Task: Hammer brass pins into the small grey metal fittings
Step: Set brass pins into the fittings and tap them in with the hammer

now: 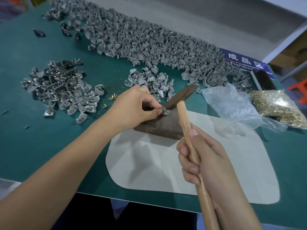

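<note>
- A small grey fitting (164,112) sits on top of the dark metal block (162,126), pinched at its edge by the curled fingertips of my left hand (135,107); whether a brass pin stands in it I cannot tell.
- My right hand (201,161) is wrapped tight round the wooden handle of the hammer (182,97), thumb laid along the shaft; the dark head is tilted, one end just at the fitting on the block.
- The block rests on a pale sheet (166,163) spread over the green tabletop (49,130).
- Just behind the block lies a small cluster of bare grey fittings (149,82); far behind it, a long heap of the same (149,42) runs across the table.
- Left of the block, well apart, is a pile of fittings with brass pins showing (61,88), and a few loose brass pins (113,97) lie between that pile and my left hand.
- Right of the block, a crumpled clear plastic bag (232,105) lies beside a bag of brass pins (280,103).
- Behind those bags, a blue sign (244,61) lies partly under the long heap.
</note>
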`<state>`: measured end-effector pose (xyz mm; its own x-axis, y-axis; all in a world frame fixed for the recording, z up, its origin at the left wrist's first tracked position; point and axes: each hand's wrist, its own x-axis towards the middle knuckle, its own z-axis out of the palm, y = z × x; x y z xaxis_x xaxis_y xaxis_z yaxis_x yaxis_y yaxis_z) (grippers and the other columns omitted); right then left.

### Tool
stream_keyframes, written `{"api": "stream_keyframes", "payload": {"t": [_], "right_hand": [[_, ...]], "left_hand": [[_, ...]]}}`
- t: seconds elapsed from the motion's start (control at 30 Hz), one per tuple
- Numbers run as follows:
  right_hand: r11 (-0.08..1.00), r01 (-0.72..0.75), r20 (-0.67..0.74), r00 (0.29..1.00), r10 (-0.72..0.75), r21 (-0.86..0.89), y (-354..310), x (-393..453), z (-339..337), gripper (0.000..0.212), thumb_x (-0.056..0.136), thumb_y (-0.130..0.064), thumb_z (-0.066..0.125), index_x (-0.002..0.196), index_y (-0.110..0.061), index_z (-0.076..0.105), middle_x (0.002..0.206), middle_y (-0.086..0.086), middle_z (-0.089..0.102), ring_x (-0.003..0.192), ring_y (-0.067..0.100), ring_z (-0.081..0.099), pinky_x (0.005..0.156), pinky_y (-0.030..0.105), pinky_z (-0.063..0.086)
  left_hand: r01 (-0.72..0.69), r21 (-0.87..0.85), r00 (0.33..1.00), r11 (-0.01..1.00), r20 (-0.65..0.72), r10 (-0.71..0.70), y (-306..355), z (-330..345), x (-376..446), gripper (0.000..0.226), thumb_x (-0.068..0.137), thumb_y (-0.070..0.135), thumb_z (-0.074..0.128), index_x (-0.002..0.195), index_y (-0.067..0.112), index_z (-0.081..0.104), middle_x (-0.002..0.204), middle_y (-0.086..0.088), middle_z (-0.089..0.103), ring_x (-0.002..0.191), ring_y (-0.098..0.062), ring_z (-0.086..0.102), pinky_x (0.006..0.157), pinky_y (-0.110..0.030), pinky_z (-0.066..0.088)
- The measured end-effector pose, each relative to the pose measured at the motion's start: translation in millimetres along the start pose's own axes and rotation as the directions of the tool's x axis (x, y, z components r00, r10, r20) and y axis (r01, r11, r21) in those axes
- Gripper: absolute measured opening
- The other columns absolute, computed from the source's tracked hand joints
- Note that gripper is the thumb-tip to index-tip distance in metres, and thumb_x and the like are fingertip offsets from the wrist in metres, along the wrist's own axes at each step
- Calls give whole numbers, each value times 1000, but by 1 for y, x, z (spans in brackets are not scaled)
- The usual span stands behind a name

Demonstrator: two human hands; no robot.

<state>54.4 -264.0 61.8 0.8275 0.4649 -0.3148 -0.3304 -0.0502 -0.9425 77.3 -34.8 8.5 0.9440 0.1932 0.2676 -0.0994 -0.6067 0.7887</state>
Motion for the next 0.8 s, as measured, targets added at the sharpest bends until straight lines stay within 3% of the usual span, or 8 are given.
{"api": "stream_keyframes", "payload": {"t": [0.2, 0.37, 0.47, 0.67, 0.8], "right_hand": [[996, 88, 12, 996, -88, 18, 0, -2, 1, 25, 99, -38, 51, 100, -27, 73, 71, 3, 47, 43, 11, 26, 42, 15, 28], [998, 22, 42, 999, -19, -60, 0, 0, -3, 37, 111, -28, 46, 85, -31, 73, 72, 5, 48, 43, 11, 27, 41, 16, 28], [995, 80, 12, 997, -79, -58, -5, -1, -6, 27, 106, -34, 52, 92, -23, 73, 71, 4, 48, 43, 12, 27, 42, 16, 28], [985, 170, 15, 985, -170, -5, -10, -3, -9, 29, 101, -38, 50, 105, -16, 69, 71, 4, 48, 42, 11, 27, 44, 16, 30], [997, 73, 54, 996, -73, -1, -3, 2, -6, 26, 107, -34, 52, 99, -26, 75, 72, 6, 47, 42, 10, 27, 41, 15, 29]], "left_hand": [[-16, 6, 1000, 1000, 17, 16, 1, -1, 1, 10, 83, 40, 81, 79, 46, 74, 82, 8, 62, 93, -15, 54, 82, -47, 49], [0, 9, 1000, 1000, 19, 0, -1, -2, 1, 5, 83, 42, 81, 79, 42, 77, 82, 8, 63, 94, -15, 55, 81, -48, 50], [3, 14, 1000, 1000, 18, -3, -1, -2, 1, 4, 84, 43, 80, 82, 42, 78, 82, 9, 62, 94, -15, 56, 81, -48, 50], [11, 49, 1000, 999, -3, -11, -3, -1, 0, 5, 85, 46, 80, 83, 42, 79, 82, 10, 59, 89, -9, 52, 76, -41, 49], [15, 67, 1000, 998, -16, -14, -3, -1, 0, 6, 83, 48, 79, 80, 44, 76, 83, 10, 60, 89, -8, 53, 77, -41, 48]]}}
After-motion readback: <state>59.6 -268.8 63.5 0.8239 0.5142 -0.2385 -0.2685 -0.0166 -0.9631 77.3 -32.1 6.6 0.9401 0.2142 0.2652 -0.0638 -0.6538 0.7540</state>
